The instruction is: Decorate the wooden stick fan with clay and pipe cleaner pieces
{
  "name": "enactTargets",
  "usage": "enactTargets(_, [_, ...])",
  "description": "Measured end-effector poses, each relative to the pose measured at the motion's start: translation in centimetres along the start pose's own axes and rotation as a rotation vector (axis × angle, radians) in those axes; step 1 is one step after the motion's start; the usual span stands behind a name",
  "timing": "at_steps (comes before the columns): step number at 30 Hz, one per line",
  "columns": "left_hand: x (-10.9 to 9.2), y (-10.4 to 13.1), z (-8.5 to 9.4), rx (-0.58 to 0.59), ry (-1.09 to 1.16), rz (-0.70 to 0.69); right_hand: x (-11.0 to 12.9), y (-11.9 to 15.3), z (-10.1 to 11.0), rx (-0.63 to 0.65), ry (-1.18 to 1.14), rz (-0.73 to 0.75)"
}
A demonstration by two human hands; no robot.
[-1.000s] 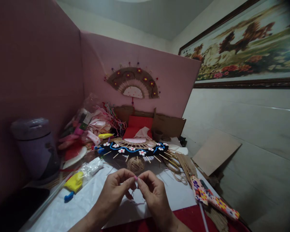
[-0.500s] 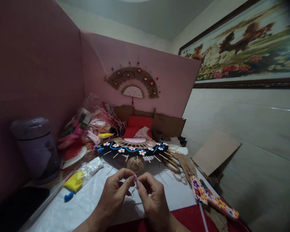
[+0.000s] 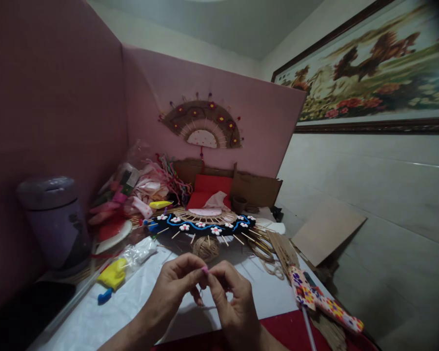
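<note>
A small pink piece of modelling clay sits between my fingertips above the front of the white table covering. My left hand pinches it from the left with thumb and forefinger. From the right, my right hand presses it the same way, other fingers curled. Something thin shows below the pinch, too small to make out. Just beyond lies a ball of twine, under the front edge of a black fan with white clay flowers, a blue wavy line and protruding sticks.
Yellow clay and blue clay lie left, near a purple lidded container. A flower-patterned glue gun rests at right. Scissors lie beside the fan. A brown fan hangs on the pink partition.
Both hands stay pinched together at nearly the same spot. My left wrist has shifted slightly left, and the fingertips cover the pink clay a little differently.
</note>
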State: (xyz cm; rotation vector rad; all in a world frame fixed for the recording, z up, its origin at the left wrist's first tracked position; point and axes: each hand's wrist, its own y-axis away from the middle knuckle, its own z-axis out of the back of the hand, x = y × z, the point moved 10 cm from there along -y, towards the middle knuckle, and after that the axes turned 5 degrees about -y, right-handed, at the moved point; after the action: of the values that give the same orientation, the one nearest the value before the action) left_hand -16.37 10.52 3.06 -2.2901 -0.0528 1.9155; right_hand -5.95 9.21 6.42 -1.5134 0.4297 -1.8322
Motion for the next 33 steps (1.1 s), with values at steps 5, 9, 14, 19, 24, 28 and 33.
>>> enactTargets(5, [0.3,0.1,0.1,-0.022,0.047,0.027,1.1,0.3,0.5,-0.051,0.08,0.153])
enactTargets(9, [0.2,0.2,0.0,-0.022,0.014,0.027,1.4,0.4,0.3,-0.035,0.12,0.186])
enactTargets(14, [-0.7,0.2,0.2,-0.05,-0.093,0.0,1.4,0.3,0.6,-0.055,0.098,0.142])
enactTargets(19, [-1.1,0.4,0.7,-0.082,-0.245,-0.081,1.0,0.2,0.8,-0.068,0.115,0.106])
enactTargets(24, [-3.5,1.4,0.2,-0.084,-0.644,-0.435,0.8,0.3,0.6,-0.053,0.147,0.127])
enactTargets(28, [-5.3,2.6,-1.1,-0.1,-0.953,-0.718,1.1,0.3,0.4,-0.017,0.166,0.159])
enactTargets(33, [-4.8,2.5,-1.5,-0.058,-1.054,-0.677,1.5,0.2,0.3,0.002,0.178,0.197])
